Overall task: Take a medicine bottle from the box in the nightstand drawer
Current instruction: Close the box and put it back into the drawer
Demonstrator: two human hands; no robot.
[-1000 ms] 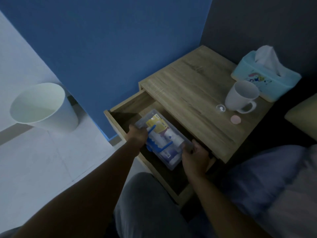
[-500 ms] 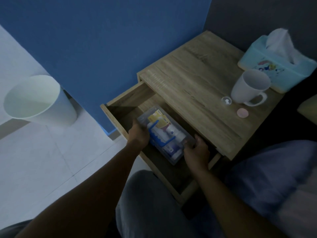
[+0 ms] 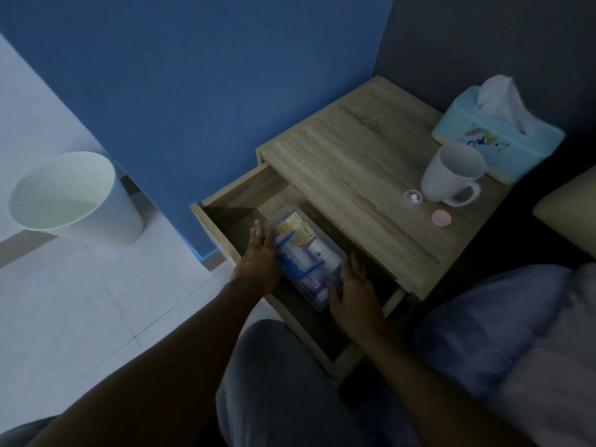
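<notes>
A clear plastic box (image 3: 337, 253) with a blue handle (image 3: 292, 262) lies in the open nightstand drawer (image 3: 225, 208). Through its lid I see a yellow packet (image 3: 295, 229) and a white medicine bottle (image 3: 317, 250), plus other small items. My left hand (image 3: 261, 256) rests flat against the box's left side, fingers straight and apart. My right hand (image 3: 353, 291) lies at the box's near right corner, fingers spread, thumb by the box's end. Neither hand grips the box.
The nightstand top (image 3: 354, 162) carries a white mug (image 3: 451, 175), a blue tissue box (image 3: 496, 137), a small clear cap (image 3: 412, 198) and a pink disc (image 3: 441, 217). A white waste bin (image 3: 71, 198) stands on the floor at left. Bedding (image 3: 516, 333) lies at right.
Both hands held the box's ends a second ago. The box has sunk into the drawer, and both hands have opened and let go of it.
</notes>
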